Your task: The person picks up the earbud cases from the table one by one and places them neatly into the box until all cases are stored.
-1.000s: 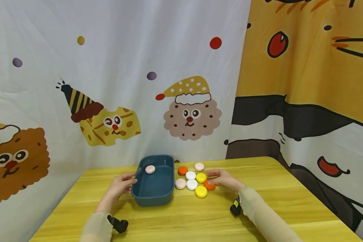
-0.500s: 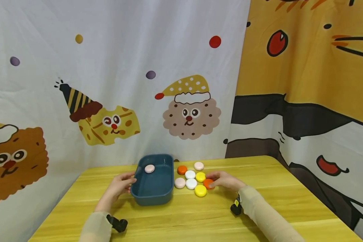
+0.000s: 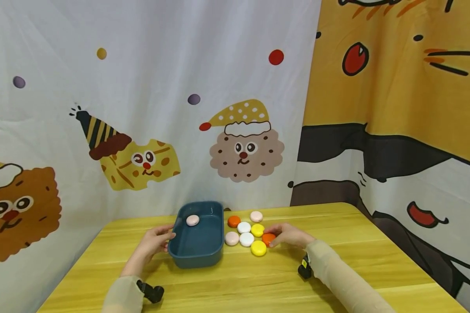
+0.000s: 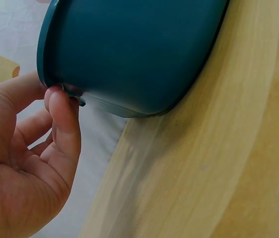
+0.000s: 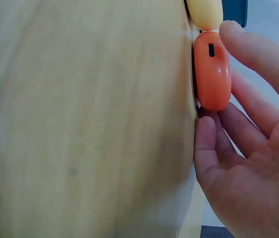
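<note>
In the head view my left hand (image 3: 150,245) grips the left rim of a dark teal rectangular bin (image 3: 197,262). The left wrist view shows thumb and index finger pinching that rim, with the bin (image 4: 129,54) standing on the table. One pale pink disc (image 3: 193,220) lies inside the bin. My right hand (image 3: 287,235) holds an orange disc (image 3: 268,239) at the right end of a group. Up close this orange disc (image 5: 212,74) is glossy and rounded, with a small dark slot in its side. Thumb and fingers curve around it, low at the tabletop.
Between bin and right hand lie yellow discs (image 3: 258,248), white discs (image 3: 246,239), pale pink discs (image 3: 232,238) and another orange disc (image 3: 233,221), close together. Everything stands on a wood-grain table (image 3: 227,291). A printed curtain (image 3: 160,65) hangs behind it.
My right thumb and fingers have closed in around the orange disc. The left hand, bin and other discs stay put; the view shifts slightly.
</note>
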Demonstrator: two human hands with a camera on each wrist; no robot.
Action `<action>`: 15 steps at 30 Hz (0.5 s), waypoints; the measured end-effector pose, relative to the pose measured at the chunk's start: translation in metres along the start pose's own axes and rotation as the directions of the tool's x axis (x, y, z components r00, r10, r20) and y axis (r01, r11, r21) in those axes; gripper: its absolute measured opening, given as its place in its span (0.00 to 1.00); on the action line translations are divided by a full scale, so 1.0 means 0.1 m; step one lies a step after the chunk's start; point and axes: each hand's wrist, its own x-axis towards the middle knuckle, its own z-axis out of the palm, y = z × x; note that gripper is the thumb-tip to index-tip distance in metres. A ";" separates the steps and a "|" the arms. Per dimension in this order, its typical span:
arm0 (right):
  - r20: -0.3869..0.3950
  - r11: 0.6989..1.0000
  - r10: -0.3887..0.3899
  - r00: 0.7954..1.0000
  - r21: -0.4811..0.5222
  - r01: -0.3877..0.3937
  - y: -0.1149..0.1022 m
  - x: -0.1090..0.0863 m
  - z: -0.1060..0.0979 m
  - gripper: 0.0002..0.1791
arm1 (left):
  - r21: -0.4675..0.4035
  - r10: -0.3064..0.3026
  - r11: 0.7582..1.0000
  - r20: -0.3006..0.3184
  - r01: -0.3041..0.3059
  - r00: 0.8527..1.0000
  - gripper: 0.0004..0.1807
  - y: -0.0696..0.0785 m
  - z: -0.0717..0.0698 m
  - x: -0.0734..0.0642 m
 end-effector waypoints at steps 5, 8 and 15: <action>-0.003 0.999 0.003 1.000 -0.032 -0.003 0.00 0.03 0.01 0.27 | 0.009 0.003 1.000 -0.002 -0.003 1.000 0.28 0.00 -0.01 -0.01; -0.001 0.999 0.000 1.000 -0.043 0.000 -0.01 0.02 0.01 0.28 | 0.016 -0.003 1.000 -0.011 0.003 1.000 0.27 0.00 -0.01 0.01; -0.012 0.998 -0.010 1.000 -0.062 0.009 -0.02 0.01 0.04 0.27 | 0.019 -0.005 1.000 -0.014 0.005 1.000 0.26 0.00 0.00 0.01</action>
